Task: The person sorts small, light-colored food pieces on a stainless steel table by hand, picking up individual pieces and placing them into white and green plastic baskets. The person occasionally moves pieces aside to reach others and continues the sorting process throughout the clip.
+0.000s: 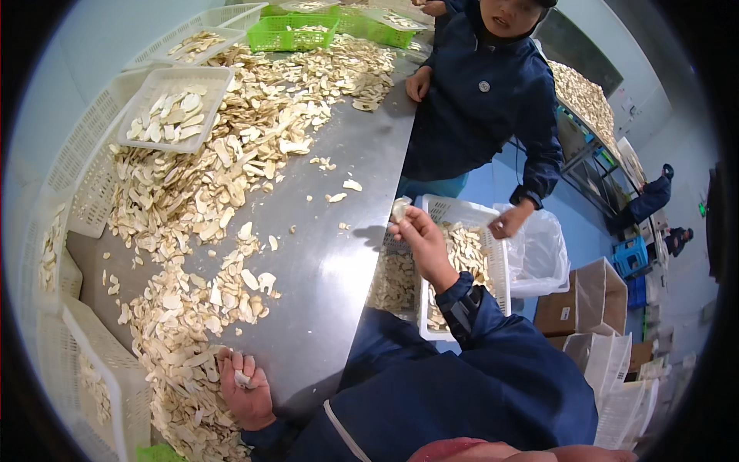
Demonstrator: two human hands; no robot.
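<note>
My left hand (245, 390) lies palm up at the near edge of a heap of pale dried slices (190, 358), which look like mushroom, with its fingers curled around a small whitish piece (242, 379). Raised over the table's right edge, my right hand (424, 239) pinches a pale slice (399, 209) between thumb and fingers. Loose slices (336, 197) are scattered on the metal table (323, 242) between the hands. Below my right hand, beside the table, a white perforated basket (505, 271) holds more slices.
A co-worker (485, 98) stands at the table's far right side. White baskets (95, 173), a slice-filled tray (222, 98) and green baskets (291, 40) line the far and left edges. A plastic-lined bin (537, 254) and cardboard box (557, 306) stand at right.
</note>
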